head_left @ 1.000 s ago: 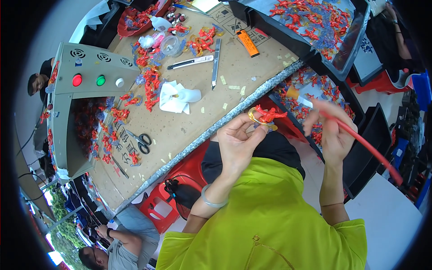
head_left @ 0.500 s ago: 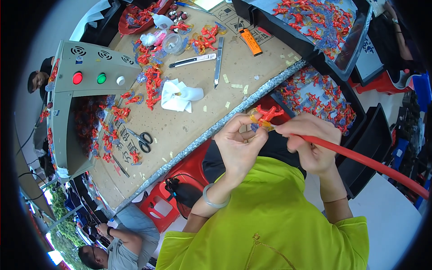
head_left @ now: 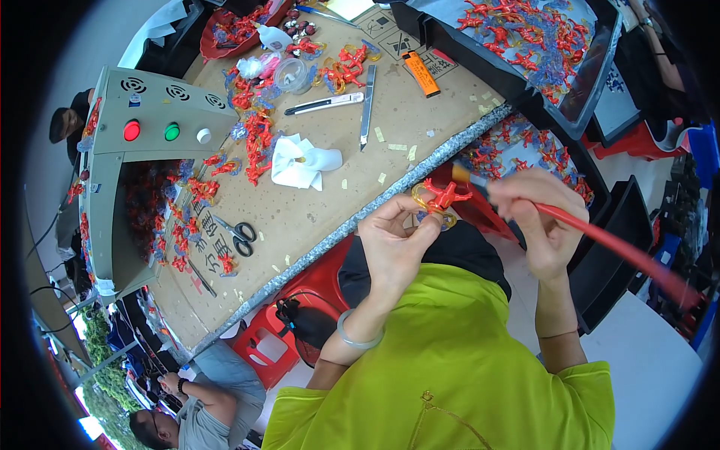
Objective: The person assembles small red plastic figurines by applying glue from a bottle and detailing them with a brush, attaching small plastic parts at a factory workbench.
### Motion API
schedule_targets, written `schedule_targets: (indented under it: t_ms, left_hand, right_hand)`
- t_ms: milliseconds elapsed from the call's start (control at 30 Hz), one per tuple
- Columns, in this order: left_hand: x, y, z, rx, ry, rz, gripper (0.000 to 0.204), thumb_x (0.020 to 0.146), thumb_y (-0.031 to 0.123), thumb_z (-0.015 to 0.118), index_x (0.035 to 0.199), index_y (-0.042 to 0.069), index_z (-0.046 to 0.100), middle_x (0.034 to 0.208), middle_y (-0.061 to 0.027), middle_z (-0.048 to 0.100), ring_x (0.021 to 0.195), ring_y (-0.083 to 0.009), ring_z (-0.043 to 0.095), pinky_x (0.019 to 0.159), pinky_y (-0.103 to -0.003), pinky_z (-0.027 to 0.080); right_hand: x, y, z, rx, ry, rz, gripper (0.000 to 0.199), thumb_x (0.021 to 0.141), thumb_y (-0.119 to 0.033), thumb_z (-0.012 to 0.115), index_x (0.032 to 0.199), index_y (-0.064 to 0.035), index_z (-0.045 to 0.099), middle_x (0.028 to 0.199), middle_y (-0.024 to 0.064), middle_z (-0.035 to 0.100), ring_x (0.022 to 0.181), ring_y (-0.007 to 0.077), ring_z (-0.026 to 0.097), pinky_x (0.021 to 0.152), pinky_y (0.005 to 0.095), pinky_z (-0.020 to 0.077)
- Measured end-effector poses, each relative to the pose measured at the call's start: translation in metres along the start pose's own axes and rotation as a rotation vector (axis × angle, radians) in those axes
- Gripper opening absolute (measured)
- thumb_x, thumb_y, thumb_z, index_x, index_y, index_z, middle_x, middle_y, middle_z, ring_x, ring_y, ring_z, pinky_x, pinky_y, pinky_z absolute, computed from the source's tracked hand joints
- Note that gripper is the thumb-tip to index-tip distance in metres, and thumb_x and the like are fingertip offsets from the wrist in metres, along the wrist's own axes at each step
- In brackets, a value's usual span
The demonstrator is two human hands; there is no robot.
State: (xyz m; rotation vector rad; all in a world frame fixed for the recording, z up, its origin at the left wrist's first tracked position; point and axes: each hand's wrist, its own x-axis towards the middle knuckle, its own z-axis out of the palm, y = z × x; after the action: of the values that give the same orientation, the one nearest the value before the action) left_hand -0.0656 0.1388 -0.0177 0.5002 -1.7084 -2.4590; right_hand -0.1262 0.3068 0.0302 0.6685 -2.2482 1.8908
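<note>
On the left of the frame, a grey metal machine (head_left: 151, 112) is standing with red, green and white buttons on its panel, and some red figurines with translucent parts (head_left: 201, 187) are lying at its opening. Moving to the right, a pair of black-handled scissors (head_left: 238, 238) is resting on the brown-covered table (head_left: 300, 217), and above it a white bottle (head_left: 324, 159) is lying against a crumpled paper.

Near the centre of the frame, the left hand (head_left: 394, 244) is pinching one red figurine (head_left: 448, 195) between the thumb and the fingers, just beyond the speckled table edge. This figurine is showing clear yellow curved parts; what creature it is, one cannot tell.

To the right of it, the right hand (head_left: 540, 214) is gripping a brush with a long red handle (head_left: 592, 231). The brown bristles (head_left: 463, 175) are standing just beside the top of the figurine; whether they are touching it, one cannot tell. The two hands are staying apart, near each other. For good brush work, the left pinch should probably be firm but not squeezing the thin curved parts, and the strokes should be light and short, while the figurine is being turned so that every side is facing the bristles.

In the upper right, a black tray (head_left: 502, 84) is holding many similar figurines (head_left: 517, 45).
</note>
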Motion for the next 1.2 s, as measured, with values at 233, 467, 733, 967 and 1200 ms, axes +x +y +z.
schedule_targets:
  t_ms: [233,467,733,967,1200]
  left_hand:
    - [0.0,0.004,-0.004,-0.145,-0.067,-0.245,0.013,0.079,-0.009,0.059,0.091,-0.005,0.06,0.088,-0.0092,0.066,0.081,-0.0117,0.063,0.071,-0.025,0.054]
    - [-0.001,0.005,-0.005,-0.22,-0.128,-0.293,0.016,0.083,-0.006,0.049,0.095,-0.007,0.059,0.093,-0.0177,0.066,0.085,-0.0254,0.068,0.072,-0.037,0.059]
    - [-0.002,0.007,-0.003,-0.231,-0.145,-0.233,0.019,0.084,-0.006,0.057,0.103,-0.007,0.058,0.098,-0.0135,0.064,0.087,-0.0176,0.065,0.077,-0.034,0.057]
    - [0.002,0.011,-0.005,-0.399,-0.284,-0.241,0.033,0.093,0.008,0.051,0.123,-0.005,0.05,0.115,-0.0151,0.059,0.105,-0.0249,0.061,0.082,-0.035,0.056]
    - [0.006,0.01,-0.004,-0.332,-0.348,-0.223,0.04,0.093,0.013,0.053,0.129,-0.005,0.045,0.122,-0.0194,0.056,0.11,-0.0297,0.058,0.082,-0.036,0.056]
  right_hand:
    - [-0.017,0.018,0.021,0.247,0.042,0.306,0.014,0.075,0.012,0.066,0.083,0.0029,0.059,0.088,0.0109,0.065,0.083,0.0106,0.063,0.074,0.0236,0.0509]
    - [-0.018,0.025,0.022,0.404,0.055,0.369,0.019,0.078,0.009,0.064,0.077,-0.0021,0.049,0.082,0.0092,0.064,0.079,0.0074,0.059,0.073,0.0225,0.049]
    - [-0.013,0.02,0.018,0.408,0.048,0.35,0.021,0.08,0.008,0.064,0.075,-0.0027,0.047,0.081,0.0093,0.063,0.078,0.0075,0.058,0.073,0.0225,0.0486]
    - [0.013,0.009,0.011,0.389,0.105,0.311,0.021,0.08,0.009,0.064,0.075,-0.0026,0.047,0.082,0.0098,0.063,0.077,0.0086,0.059,0.071,0.0229,0.0495]
    - [0.024,0.012,0.0,0.406,0.132,0.273,0.02,0.08,0.009,0.064,0.076,-0.0016,0.047,0.081,0.0103,0.062,0.078,0.0089,0.06,0.07,0.0229,0.0504]
